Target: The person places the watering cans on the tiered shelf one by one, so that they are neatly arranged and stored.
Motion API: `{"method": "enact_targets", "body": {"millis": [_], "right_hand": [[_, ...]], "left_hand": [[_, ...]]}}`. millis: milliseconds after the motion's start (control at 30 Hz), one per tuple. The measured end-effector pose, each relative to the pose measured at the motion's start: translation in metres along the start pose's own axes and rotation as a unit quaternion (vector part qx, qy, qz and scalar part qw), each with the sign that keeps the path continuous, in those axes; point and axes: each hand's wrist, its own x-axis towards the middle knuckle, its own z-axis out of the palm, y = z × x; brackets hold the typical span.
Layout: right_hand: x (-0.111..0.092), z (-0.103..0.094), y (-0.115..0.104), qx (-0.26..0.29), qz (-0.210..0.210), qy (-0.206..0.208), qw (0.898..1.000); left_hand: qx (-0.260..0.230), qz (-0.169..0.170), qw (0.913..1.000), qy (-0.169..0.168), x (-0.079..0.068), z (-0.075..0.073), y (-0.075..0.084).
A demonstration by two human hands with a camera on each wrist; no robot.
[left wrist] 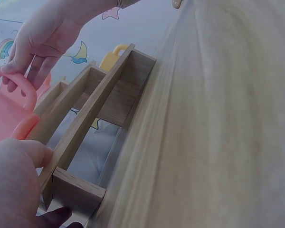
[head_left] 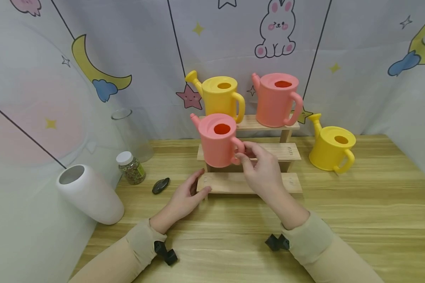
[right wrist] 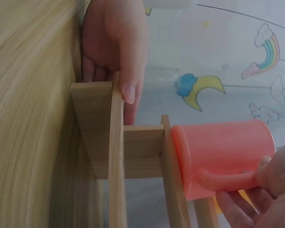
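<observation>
My right hand (head_left: 263,167) pinches the handle of a pink watering can (head_left: 217,143) between thumb and fingers. The can is upright, its spout to the left, and its base is right at the middle board of a three-step wooden plant stand (head_left: 233,182), as the right wrist view shows. My left hand (head_left: 182,200) holds the left end of the stand's lowest board, thumb on top (right wrist: 128,92) and fingers around the end. On the top board stand a yellow watering can (head_left: 219,94) and another pink watering can (head_left: 276,100).
A second yellow watering can (head_left: 331,149) stands on the table right of the stand. At left are a white vase (head_left: 92,196), a white-lidded jar (head_left: 132,169), a clear glass vase (head_left: 136,137) and a dark stone (head_left: 161,185). A patterned curtain (head_left: 127,31) hangs behind.
</observation>
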Motion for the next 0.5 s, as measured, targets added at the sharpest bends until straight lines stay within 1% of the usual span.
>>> {"method": "enact_targets", "body": {"millis": [500], "right_hand": [[-0.0006, 0.0001, 0.0001, 0.010, -0.007, -0.006, 1.000]], "left_hand": [[-0.007, -0.005, 1.0000, -0.004, 0.0001, -0.0005, 0.0012]]}}
